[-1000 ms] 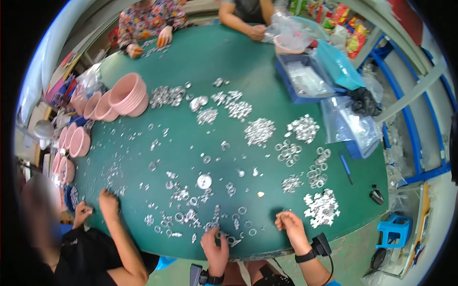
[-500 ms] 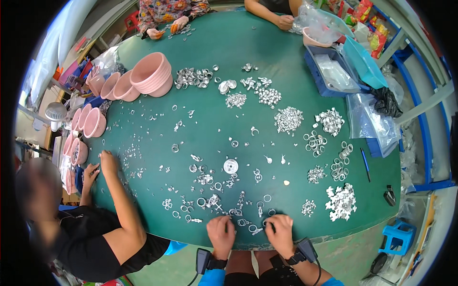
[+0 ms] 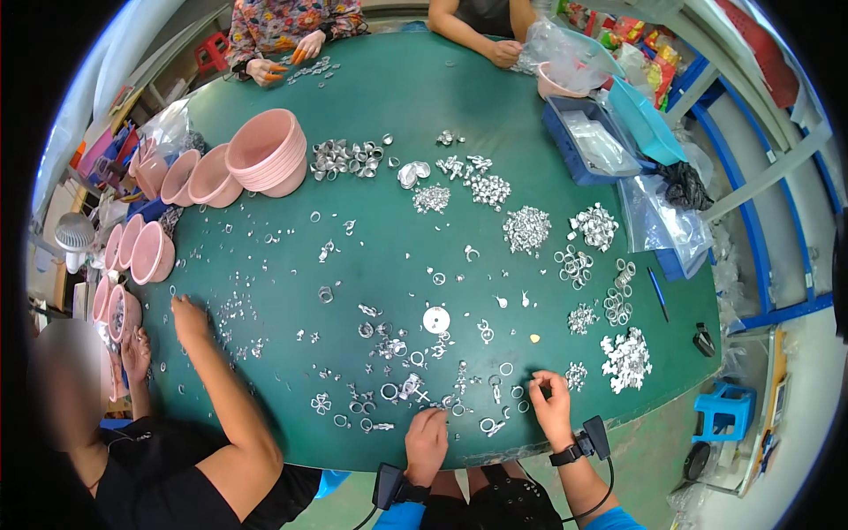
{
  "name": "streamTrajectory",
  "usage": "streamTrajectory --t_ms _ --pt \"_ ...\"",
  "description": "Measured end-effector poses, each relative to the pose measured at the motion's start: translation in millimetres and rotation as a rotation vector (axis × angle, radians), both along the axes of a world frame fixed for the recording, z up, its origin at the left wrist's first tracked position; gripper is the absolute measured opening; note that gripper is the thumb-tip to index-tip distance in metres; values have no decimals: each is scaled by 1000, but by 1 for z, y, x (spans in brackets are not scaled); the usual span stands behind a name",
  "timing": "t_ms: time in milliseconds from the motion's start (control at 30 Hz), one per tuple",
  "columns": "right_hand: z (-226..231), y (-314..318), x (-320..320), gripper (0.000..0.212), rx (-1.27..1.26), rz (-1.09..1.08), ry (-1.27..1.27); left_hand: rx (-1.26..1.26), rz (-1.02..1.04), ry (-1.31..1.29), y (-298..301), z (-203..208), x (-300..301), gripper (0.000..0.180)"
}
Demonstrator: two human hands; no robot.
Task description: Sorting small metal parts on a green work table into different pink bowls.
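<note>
As many shiny parts (image 3: 386,346) are lying across the smooth green table (image 3: 380,274), I am noticing their different shapes. One disc (image 3: 436,319) is lying flat and round, a flower (image 3: 321,404) is showing its open loops, and thin rings are gleaming like silver metal. Farther right, a pile (image 3: 625,359) of whitish pieces is looking rough and lumpy.

Close to the grip, one ring (image 3: 458,410) is lying just to the right of the left hand (image 3: 427,442), and another ring (image 3: 523,406) is lying just to the left of the right hand (image 3: 549,402). More parts are resting between the two hands.

The left hand is holding its fingers bunched together and pointing at the parts; I cannot tell whether they are pinching something. The right hand is bending its fingers, with thumb and forefinger near each other; whether they are gripping a piece, I cannot tell.
</note>
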State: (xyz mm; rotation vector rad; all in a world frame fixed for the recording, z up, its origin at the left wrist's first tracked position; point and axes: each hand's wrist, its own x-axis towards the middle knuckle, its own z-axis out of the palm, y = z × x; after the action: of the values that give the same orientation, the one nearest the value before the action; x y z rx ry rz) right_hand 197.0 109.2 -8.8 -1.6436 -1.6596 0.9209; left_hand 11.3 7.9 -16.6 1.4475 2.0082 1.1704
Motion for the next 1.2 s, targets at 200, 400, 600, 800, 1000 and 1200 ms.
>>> streamTrajectory --t_ms 200,400,600,800,1000,1200 --pt "4 -19 -6 19 47 95 -220 16 130 -53 -3 10 -26 9" --pt "12 -22 -30 19 131 164 -233 3 22 69 -21 5 -36 14" --pt "14 -5 -59 17 206 261 -421 -46 11 130 -18 8 -34 14" --pt "22 -17 -94 16 228 650 -201 -116 -33 117 -15 3 -37 17" --pt "11 -8 -93 9 148 561 -169 -80 -12 -21 -31 -1 -50 22" --pt "16 4 -82 7 210 432 -263 -34 37 21 -24 -2 -53 20"
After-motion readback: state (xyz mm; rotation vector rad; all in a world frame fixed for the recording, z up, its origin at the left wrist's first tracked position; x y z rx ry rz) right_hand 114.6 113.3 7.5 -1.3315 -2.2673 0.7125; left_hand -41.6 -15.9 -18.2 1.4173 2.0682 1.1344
